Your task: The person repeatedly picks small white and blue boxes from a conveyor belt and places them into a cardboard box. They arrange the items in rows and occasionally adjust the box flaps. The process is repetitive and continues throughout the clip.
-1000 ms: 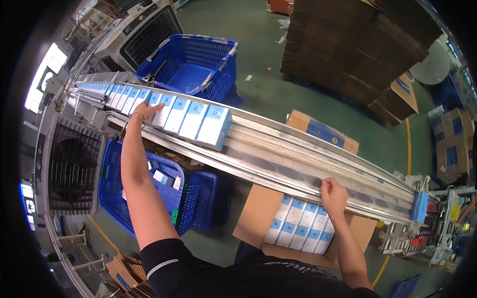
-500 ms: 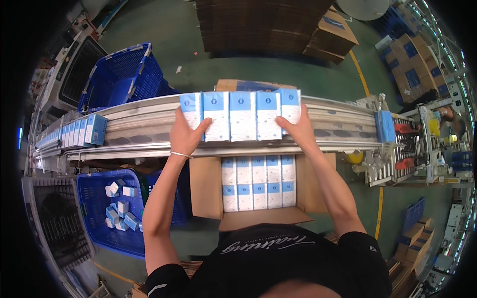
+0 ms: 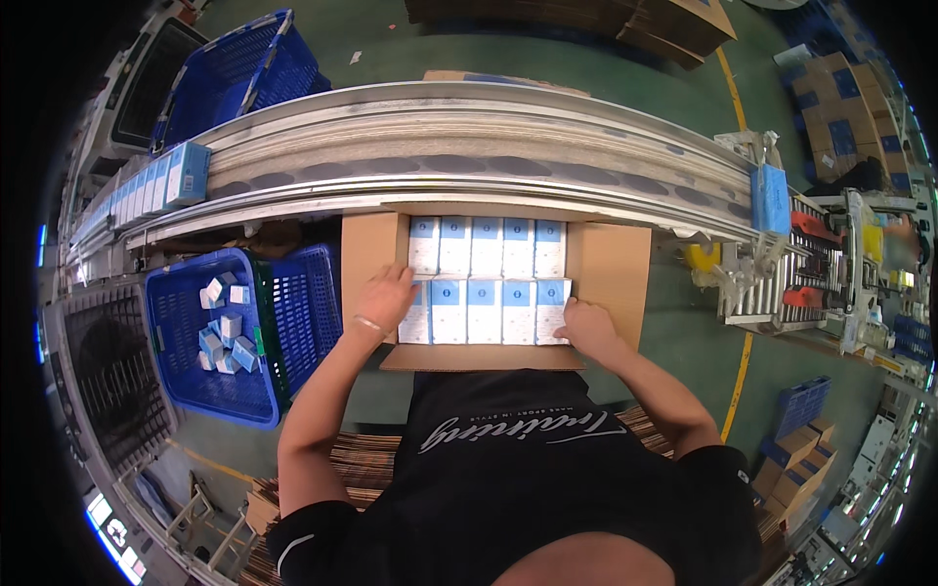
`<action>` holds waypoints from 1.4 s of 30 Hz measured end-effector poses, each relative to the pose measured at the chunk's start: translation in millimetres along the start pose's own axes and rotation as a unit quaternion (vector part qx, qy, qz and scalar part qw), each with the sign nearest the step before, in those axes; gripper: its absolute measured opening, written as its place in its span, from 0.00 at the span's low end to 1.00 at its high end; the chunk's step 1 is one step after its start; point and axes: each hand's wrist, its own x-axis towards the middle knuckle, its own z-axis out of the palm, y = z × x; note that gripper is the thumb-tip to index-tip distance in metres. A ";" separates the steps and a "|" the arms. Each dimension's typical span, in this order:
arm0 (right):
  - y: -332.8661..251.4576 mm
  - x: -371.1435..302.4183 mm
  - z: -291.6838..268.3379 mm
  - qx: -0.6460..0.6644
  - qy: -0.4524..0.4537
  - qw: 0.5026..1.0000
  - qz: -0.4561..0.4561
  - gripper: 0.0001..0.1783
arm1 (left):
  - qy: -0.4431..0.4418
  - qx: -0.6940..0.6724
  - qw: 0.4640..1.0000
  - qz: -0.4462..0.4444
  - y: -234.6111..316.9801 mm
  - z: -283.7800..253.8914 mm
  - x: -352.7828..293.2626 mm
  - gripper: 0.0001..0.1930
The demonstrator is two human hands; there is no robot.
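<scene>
An open cardboard carton (image 3: 614,283) stands before me with its flaps folded out. Inside it, small blue-and-white boxes stand side by side in two rows. Between my hands is the near row of boxes (image 3: 484,311), set low in the carton mouth. My left hand (image 3: 389,296) presses on its left end, fingers partly hidden by the carton's side. On the right end, my right hand (image 3: 591,330) grips the last box with bent fingers. The far row of boxes (image 3: 487,246) sits untouched against the carton's far wall.
Beyond the carton runs a conveyor (image 3: 459,137), with a line of boxes (image 3: 161,186) at its left. A blue crate (image 3: 195,391) at left holds loose small boxes; another blue crate (image 3: 234,73) stands past the conveyor. A roller track (image 3: 806,256) lies at right.
Both hands have brought the row of boxes from above the conveyor back toward me and down into the carton. The view has shifted, so the conveyor now appears higher.
</scene>
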 end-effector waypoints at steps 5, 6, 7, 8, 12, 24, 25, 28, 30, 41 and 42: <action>2.4 29.6 7.0 -0.122 -0.049 0.987 -0.097 0.24 | -0.093 -0.027 0.994 0.050 20.4 52.8 19.0 0.31; -10.4 27.1 -17.7 -0.136 -0.041 0.983 -0.113 0.21 | -0.067 -0.070 0.993 0.064 15.9 59.8 19.7 0.30; -35.7 29.7 -50.2 -0.098 -0.023 0.991 -0.084 0.21 | -0.068 -0.058 0.994 0.055 12.4 65.5 19.5 0.30; -58.2 29.6 -83.4 -0.084 0.021 0.991 -0.099 0.22 | -0.088 -0.053 0.993 0.063 14.9 54.6 18.9 0.30; -118.6 64.2 -160.5 0.221 0.363 0.870 -0.250 0.10 | 0.043 -0.170 0.976 0.130 -8.6 47.8 16.3 0.28; -147.0 150.6 -160.2 0.251 0.413 0.874 -0.049 0.10 | 0.400 0.143 0.742 -0.519 -472.2 -221.9 -20.4 0.27; -147.4 152.8 -163.2 0.225 0.418 0.879 -0.043 0.09 | 0.383 0.117 0.743 -0.537 -497.4 -224.3 -30.9 0.30; -143.8 155.8 -158.7 0.208 0.420 0.883 -0.028 0.07 | 0.325 0.096 0.757 -0.559 -503.8 -225.4 -22.6 0.42; -144.4 155.5 -160.4 0.203 0.413 0.888 -0.019 0.07 | 0.278 0.042 0.777 -0.563 -503.6 -243.7 -22.0 0.49; -104.1 209.3 -167.6 0.456 0.343 0.821 -0.016 0.36 | 0.246 -0.266 0.899 -0.247 -295.8 -179.1 75.9 0.42; -125.5 200.5 -200.6 0.548 0.235 0.803 0.018 0.41 | 0.253 -0.291 0.901 -0.200 -250.7 -169.4 85.9 0.41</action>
